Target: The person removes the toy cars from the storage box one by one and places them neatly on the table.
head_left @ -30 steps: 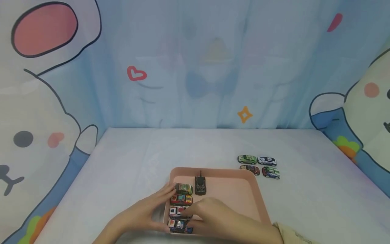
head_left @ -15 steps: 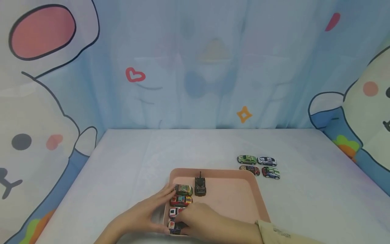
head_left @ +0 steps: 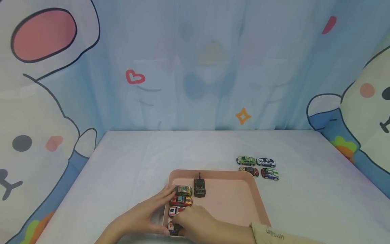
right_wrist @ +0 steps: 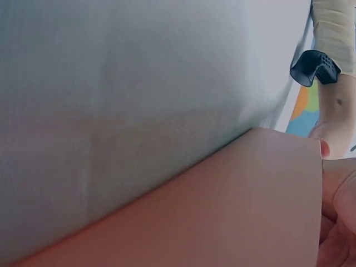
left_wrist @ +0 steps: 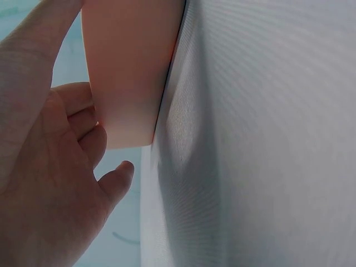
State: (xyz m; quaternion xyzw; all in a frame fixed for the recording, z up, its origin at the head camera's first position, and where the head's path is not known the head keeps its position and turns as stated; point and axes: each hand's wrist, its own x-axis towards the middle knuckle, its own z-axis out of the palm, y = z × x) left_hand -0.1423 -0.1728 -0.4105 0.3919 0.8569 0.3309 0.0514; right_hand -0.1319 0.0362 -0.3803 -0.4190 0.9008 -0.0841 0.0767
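Observation:
In the head view a pink tray (head_left: 231, 193) holds a column of toy cars along its left side. From far to near come a green toy car (head_left: 183, 190), a red toy car (head_left: 181, 201), a white-and-red toy car (head_left: 175, 211) and a dark blue toy car (head_left: 174, 228). My left hand (head_left: 141, 215) rests along the tray's left rim, fingers extended, fingertips by the green car and thumb at the near corner. My right hand (head_left: 199, 225) has its fingers curled at the dark blue car, pinching it and covering its right half; the fingertips are partly hidden.
A black toy tank (head_left: 199, 187) stands in the tray, right of the green car. Beyond the tray's far right corner are a light green car (head_left: 245, 161), a white car (head_left: 266, 162), a dark brown car (head_left: 248, 171) and a blue-green car (head_left: 269, 174) on the white table (head_left: 137, 159).
My right hand has moved left and slightly nearer, from the right ends of the near cars to over the dark blue one. The left hand stays at the rim.

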